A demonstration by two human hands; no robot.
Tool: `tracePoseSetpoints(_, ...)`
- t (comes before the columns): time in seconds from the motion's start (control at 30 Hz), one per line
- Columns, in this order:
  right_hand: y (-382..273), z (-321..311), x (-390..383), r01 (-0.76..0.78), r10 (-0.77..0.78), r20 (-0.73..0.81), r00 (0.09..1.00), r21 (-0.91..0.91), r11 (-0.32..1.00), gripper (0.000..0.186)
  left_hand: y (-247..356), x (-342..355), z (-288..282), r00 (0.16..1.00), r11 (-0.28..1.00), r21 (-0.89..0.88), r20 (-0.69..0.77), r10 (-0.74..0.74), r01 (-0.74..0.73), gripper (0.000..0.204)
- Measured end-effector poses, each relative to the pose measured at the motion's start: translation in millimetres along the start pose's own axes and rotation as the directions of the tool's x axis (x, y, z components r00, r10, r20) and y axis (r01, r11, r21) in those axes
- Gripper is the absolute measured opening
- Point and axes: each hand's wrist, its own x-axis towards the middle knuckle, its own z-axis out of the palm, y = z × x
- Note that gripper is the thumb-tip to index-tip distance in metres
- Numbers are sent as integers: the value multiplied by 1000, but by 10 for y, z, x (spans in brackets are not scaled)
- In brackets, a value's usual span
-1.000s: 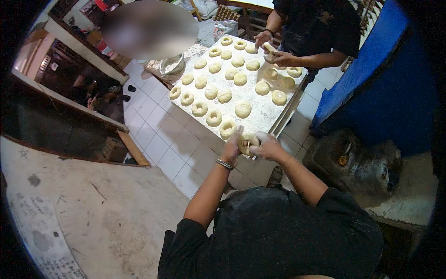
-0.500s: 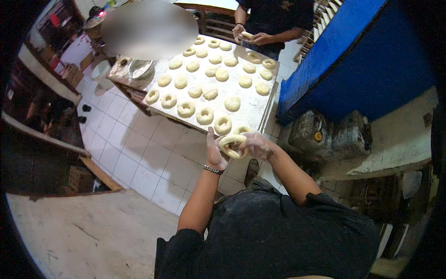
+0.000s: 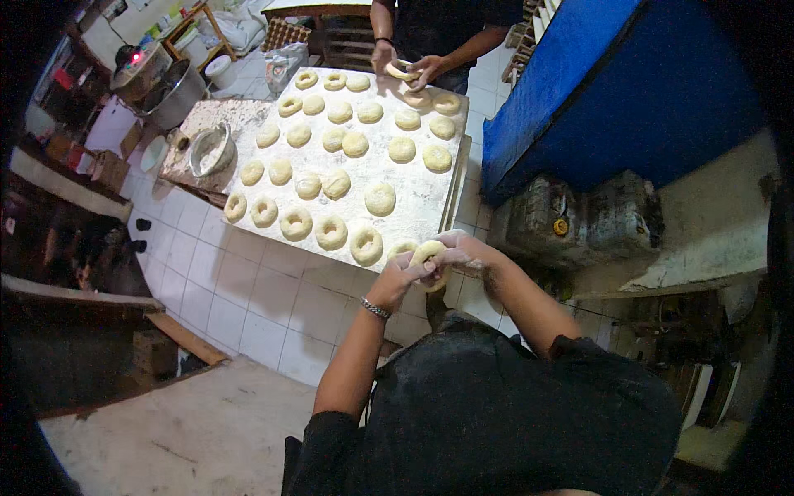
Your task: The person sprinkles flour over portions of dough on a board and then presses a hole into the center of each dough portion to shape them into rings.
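My left hand (image 3: 394,283) and my right hand (image 3: 463,250) hold a pale dough ring (image 3: 428,251) between them, just off the near corner of the floured table (image 3: 423,217). The fingers of both hands are closed round its sides, and some fingertips are hidden behind the dough. White flour coats my right hand. Right behind the held ring lies another dough ring (image 3: 400,248), partly covered by my left hand. Beside it rests a ring with an open hole (image 3: 365,246). Rows of rings and flat dough rounds (image 3: 380,199) cover the tabletop.
Across the table a person's hands (image 3: 426,71) hold another dough ring (image 3: 402,71). A metal bowl of flour (image 3: 212,150) stands on a lower side table (image 3: 184,170). Dirty jerrycans (image 3: 542,217) sit at right below a blue panel (image 3: 562,91).
My left hand's raised fingers have folded onto the dough ring, and the ring has turned. The other person's hands have come lower over the table's far edge. The view has shifted.
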Motion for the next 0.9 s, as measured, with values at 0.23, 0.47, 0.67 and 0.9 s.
tracePoseSetpoints(0.23, -499, -950, 638, 41, -88, -163, 983, -271, 962, 20, 252, 906, 202, 913, 944, -179, -357, 199, -276, 19)
tracePoseSetpoints(0.47, 232, -1725, 1201, -77, -110, -420, 901, -404, 912, 55, -101, 1030, -174, 685, 917, 357, -714, 145, 179, 57)
tracePoseSetpoints(0.67, -35, -1202, 1237, -119, -205, -359, 911, -703, 701, 41, 415, 1036, -385, 621, 475, 840, -524, 583, 264, 44)
tracePoseSetpoints(0.9, -264, -771, 1264, -57, -366, -371, 854, -765, 642, 48, 992, 1335, -753, 888, -166, 924, -264, 376, 345, 38)
